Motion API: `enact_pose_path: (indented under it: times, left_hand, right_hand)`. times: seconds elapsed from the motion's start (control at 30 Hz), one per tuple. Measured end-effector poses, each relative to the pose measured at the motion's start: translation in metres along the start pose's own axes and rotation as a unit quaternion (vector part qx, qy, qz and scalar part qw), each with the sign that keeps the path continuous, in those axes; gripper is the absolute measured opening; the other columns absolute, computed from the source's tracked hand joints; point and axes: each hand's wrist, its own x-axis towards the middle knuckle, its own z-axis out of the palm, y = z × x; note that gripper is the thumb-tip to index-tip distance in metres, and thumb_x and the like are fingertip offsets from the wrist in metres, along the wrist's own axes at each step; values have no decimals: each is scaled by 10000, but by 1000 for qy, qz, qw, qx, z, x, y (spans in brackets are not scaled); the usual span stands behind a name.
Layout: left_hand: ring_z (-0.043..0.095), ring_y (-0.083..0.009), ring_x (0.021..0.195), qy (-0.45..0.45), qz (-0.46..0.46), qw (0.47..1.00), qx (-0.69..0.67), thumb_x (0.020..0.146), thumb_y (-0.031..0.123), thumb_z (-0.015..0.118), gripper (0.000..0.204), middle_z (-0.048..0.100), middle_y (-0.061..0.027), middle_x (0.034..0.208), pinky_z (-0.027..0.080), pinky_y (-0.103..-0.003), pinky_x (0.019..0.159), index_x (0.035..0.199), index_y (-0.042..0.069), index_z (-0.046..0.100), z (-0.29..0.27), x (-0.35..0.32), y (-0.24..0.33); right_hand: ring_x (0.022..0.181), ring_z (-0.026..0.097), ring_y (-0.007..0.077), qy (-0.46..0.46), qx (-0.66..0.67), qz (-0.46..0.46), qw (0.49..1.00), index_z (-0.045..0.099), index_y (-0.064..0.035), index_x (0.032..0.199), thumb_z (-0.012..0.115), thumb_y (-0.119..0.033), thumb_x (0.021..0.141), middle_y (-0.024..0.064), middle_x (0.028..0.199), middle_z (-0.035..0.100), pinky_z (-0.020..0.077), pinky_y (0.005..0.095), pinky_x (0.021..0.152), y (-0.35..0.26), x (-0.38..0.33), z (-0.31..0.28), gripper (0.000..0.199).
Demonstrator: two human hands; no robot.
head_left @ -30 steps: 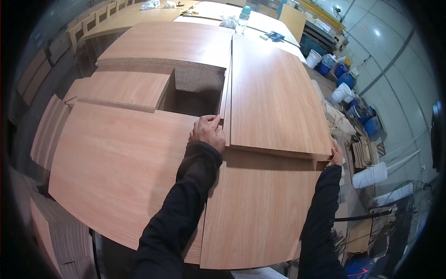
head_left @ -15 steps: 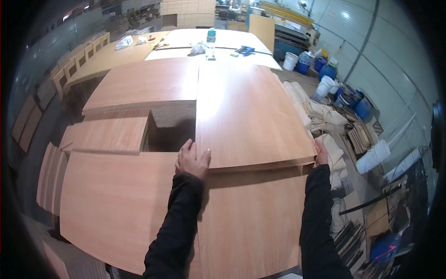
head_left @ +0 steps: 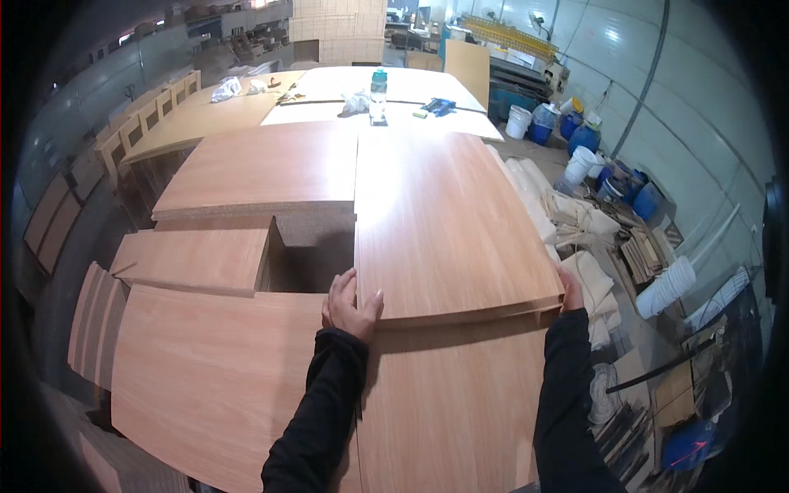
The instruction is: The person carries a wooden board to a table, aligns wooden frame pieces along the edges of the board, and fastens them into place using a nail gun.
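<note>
Both hands grip the near edge of the top board: left hand at its corner, right hand opposite. The board lies almost flat on the stack beneath, near edge slightly raised, not yet carried off.

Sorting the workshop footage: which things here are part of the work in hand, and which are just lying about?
In hand:
left hand
right hand
top wood panel
panel stack beneath

Lying about:
green-capped bottle
white buckets
blue drums
offcuts on floor

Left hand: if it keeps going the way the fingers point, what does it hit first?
The left hand points away from the person, along the near left corner of the top panel. Straight on lies the sunken gap between panels, then likely the chipboard edge of the far stack; depth unclear.
</note>
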Motion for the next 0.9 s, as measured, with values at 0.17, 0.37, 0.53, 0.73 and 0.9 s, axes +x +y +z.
enact_pose_path:
  times: [0.17,0.37,0.53,0.73,0.9]
  left_hand:
    - [365,-281,1170,-8,-1,999,-38,683,336,610,489,475,-85,1195,236,-420,973,1100,90,546,5,-1,0]
    - [436,-309,1087,19,91,995,28,681,316,631,414,533,-118,1105,318,-395,946,1000,55,590,-1,-5,15]
    - [439,-288,1057,-46,-19,998,37,701,335,616,384,538,-124,1024,307,-379,921,969,60,600,-9,-3,27]
    - [396,-321,1105,7,46,994,94,698,387,601,433,474,-140,1135,272,-424,944,973,53,608,-2,-5,14]
    - [358,-337,1155,-7,97,992,78,698,400,610,423,483,-132,1180,273,-438,959,939,53,639,6,-5,16]
  right_hand:
    - [1122,439,204,-14,-10,-1,1000,429,25,1207,439,-268,816,113,1205,475,318,298,948,1,0,-7,489]
    - [1050,493,194,-44,-68,-35,996,431,37,1201,422,-309,853,109,1148,517,360,304,913,-15,0,-38,491]
    - [919,547,148,29,-162,47,985,485,40,1134,492,-230,843,90,1074,553,426,260,795,-6,4,-82,397]
    - [789,570,105,28,-219,79,972,527,33,1065,545,-195,826,57,944,598,446,228,703,-11,-2,-57,331]
    - [806,553,100,14,-246,38,969,543,27,1034,539,-207,828,46,919,600,437,231,723,-17,-7,-62,311]
